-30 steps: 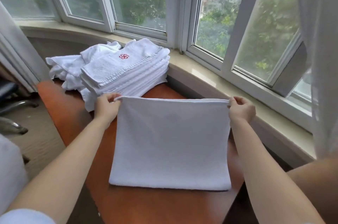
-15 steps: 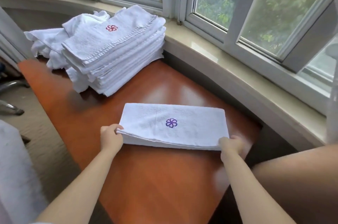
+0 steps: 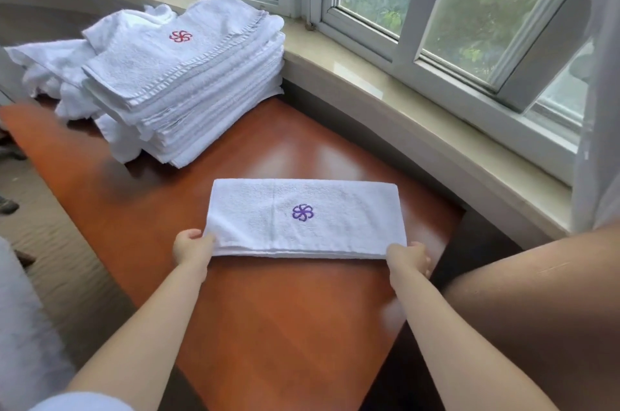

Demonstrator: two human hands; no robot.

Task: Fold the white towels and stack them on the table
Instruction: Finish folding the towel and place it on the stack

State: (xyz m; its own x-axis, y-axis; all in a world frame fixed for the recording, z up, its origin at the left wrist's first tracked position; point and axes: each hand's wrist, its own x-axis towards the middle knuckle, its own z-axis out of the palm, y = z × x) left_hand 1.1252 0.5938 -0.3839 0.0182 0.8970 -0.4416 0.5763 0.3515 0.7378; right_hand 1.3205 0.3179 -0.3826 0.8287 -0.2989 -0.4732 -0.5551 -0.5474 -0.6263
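A half-folded white towel (image 3: 303, 217) lies flat mid-desk (image 3: 285, 326), purple logo up; my left hand (image 3: 192, 249) and right hand (image 3: 408, 258) each pinch a near corner, arms outstretched. Judging by this, another fold comes next, then stacking on the pile (image 3: 188, 81) far left.

No words, numbers or brand names can be read anywhere. The only marks are two stitched pinwheel emblems. A purple one (image 3: 302, 212) sits on the top face of the folded towel (image 3: 352, 219), between the left hand (image 3: 192, 247) and the right hand (image 3: 409, 258) and a little beyond them. A red one (image 3: 181, 36) of the same shape sits on the top towel of the stack (image 3: 188, 101), well beyond the left hand and to its left.
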